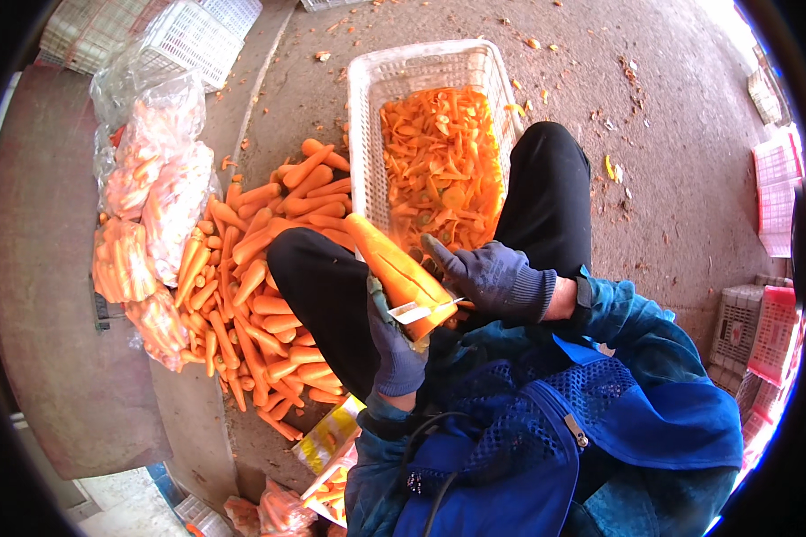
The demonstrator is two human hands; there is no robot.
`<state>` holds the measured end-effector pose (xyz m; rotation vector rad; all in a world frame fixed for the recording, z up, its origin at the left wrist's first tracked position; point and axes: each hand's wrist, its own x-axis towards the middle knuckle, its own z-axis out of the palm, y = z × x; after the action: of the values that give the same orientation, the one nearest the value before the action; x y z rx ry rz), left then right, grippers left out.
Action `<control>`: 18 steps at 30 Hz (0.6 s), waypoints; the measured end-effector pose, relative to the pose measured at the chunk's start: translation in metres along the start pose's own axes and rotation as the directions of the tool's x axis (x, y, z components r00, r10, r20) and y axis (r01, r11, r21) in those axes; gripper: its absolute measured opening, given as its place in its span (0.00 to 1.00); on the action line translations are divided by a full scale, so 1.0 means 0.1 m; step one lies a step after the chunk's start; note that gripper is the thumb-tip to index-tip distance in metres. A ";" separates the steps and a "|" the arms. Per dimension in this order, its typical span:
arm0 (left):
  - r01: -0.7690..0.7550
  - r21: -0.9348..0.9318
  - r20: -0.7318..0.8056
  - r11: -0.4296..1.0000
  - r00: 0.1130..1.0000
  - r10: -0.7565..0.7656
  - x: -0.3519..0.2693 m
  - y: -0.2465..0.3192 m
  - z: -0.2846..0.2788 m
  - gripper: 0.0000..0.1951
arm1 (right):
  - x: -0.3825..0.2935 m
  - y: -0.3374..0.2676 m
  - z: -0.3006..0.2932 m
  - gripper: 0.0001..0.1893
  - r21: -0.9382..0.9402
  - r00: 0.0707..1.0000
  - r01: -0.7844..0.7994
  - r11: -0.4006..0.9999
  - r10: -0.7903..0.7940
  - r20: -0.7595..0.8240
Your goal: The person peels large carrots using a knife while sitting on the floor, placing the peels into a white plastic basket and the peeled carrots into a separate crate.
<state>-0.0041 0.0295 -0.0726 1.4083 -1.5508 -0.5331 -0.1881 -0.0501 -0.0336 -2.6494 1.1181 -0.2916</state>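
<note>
My left hand (397, 352), in a grey-blue work glove, grips a large, partly peeled carrot (395, 265) by its thick end. The carrot points up and away over my lap, tapered tip toward the crate. Across its thick end lies the pale metal blade of a peeler (413, 313). My right hand (490, 278), gloved alike, is closed around the peeler's handle, which the fingers mostly hide. Its thumb or index finger points toward the carrot. Beyond my hands, between my knees, a white plastic crate (357, 141) holds a heap of carrot peelings (443, 161).
A big pile of whole carrots (262, 315) spreads left of my knee. Clear bags of carrots (155, 181) lie against a brown board (61, 282). An open carton (329, 436) with carrots stands near my left elbow. Stacked crates (772, 329) line the right edge.
</note>
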 end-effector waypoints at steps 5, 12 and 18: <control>0.354 -0.586 0.223 0.729 0.935 -0.274 0.12 0.25 -0.01 0.33 | 0.14 0.05 0.04 0.38 -0.009 0.996 -0.065 0.998 0.064 -0.062; 0.275 -0.394 0.311 0.877 0.938 -0.154 0.00 0.26 0.00 0.31 | 0.46 0.54 -0.08 0.34 0.278 0.943 -0.303 0.912 0.329 -0.052; 0.384 -0.631 0.249 0.674 0.923 -0.292 -0.02 0.00 -0.03 0.29 | 0.08 0.18 -0.37 0.39 0.375 0.988 0.007 0.927 -0.064 0.139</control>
<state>-0.0022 0.0322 -0.0720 1.0846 -0.9996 -1.2979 -0.2050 -0.0742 -0.0035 -2.3119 0.8679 -0.2765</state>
